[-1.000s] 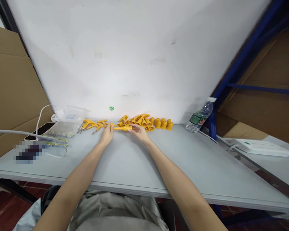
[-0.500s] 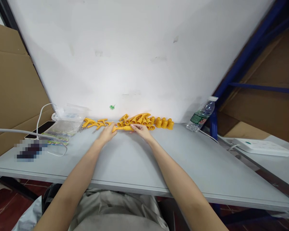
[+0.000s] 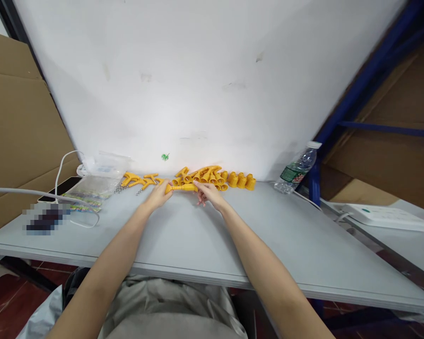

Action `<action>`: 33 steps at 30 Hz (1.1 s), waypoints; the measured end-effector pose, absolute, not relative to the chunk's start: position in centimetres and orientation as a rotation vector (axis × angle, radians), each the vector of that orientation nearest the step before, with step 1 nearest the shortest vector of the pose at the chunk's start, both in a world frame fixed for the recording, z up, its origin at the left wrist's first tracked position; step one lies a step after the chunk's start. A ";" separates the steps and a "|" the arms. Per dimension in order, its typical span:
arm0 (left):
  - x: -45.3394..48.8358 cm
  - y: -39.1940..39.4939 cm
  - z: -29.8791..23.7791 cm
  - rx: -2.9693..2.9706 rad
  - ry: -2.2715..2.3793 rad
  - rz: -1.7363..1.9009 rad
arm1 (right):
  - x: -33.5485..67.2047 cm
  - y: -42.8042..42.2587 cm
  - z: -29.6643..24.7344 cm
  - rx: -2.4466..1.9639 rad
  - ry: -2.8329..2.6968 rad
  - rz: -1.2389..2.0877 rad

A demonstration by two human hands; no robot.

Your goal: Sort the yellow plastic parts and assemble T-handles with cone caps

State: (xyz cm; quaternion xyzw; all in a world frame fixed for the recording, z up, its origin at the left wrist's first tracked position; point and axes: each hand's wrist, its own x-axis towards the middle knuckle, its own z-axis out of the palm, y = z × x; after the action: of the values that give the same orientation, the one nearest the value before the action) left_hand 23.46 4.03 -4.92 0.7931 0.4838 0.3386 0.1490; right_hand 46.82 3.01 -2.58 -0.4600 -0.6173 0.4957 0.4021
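Note:
A yellow plastic corkscrew (image 3: 183, 187) lies level between my hands, just above the table. My left hand (image 3: 159, 194) is closed round its handle end at the left. My right hand (image 3: 209, 193) pinches the other end with thumb and forefinger, the remaining fingers loosely curled below; its tip is hidden there. Behind my hands stands a heap of yellow corkscrews with bell-shaped bodies (image 3: 208, 175). Left of my left hand lie loose yellow T-handles with metal spiral screws (image 3: 130, 180). Several separate yellow bell-shaped caps (image 3: 240, 180) stand at the heap's right.
A white panel (image 3: 212, 94) closes off the back of the grey table (image 3: 191, 245). Clear plastic bags (image 3: 95, 186), a dark phone (image 3: 65, 188) and a white cable (image 3: 88, 228) lie at left. At right are a leaning plastic bottle (image 3: 298, 168) and a white power strip (image 3: 385, 217).
My right hand's fingers have shifted slightly right along the corkscrew, and the lower fingers now show beneath. My left hand keeps its hold.

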 end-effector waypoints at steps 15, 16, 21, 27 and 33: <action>23.7 3.0 -3.6 2.288 1.432 0.985 | 46.6 3.1 -2.4 -1.071 -1.685 1.035; 23.9 2.8 -3.4 2.284 1.438 0.979 | 46.4 3.0 -2.4 -1.108 -1.643 1.030; 24.1 2.7 -3.1 2.251 1.456 0.972 | 45.7 2.8 -2.2 -1.268 -1.521 1.050; 23.7 3.5 -4.0 2.220 1.440 1.004 | 46.9 3.2 -2.3 -1.031 -1.630 1.145; 23.6 3.6 -4.4 2.200 1.416 1.036 | 47.7 3.6 -2.8 -0.968 -1.644 1.209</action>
State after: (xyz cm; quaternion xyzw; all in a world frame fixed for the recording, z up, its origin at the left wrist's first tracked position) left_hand 23.58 3.64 -4.38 0.7714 0.4964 0.3632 0.1631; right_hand 47.66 3.58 -2.80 -0.3876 -0.6580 0.4839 0.4273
